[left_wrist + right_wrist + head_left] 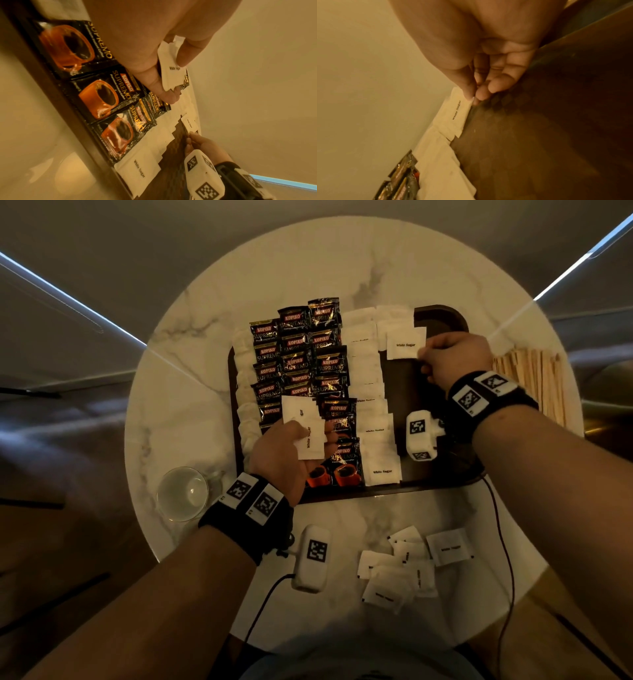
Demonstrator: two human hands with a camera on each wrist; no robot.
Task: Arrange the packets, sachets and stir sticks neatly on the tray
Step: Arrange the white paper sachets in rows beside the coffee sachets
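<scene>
Round marble counter [342,261] carries a dark tray [404,392] lined with coffee packets [298,361]. Left hand [284,453] grips several sugar sachets [305,426]; right hand [452,361] fingers pinch one white sugar sachet [404,345] at the tray's far end.

tray [404,385] floor mostly covered, stir sticks [529,378] partly behind wrist

you have a round white marble table [308,268] under everything, with grey veining across its top. a clear glass cup [183,494] stands near its left edge, upright. beyond the table you see dim floor crossed by two bright light strips [68,299].
</scene>
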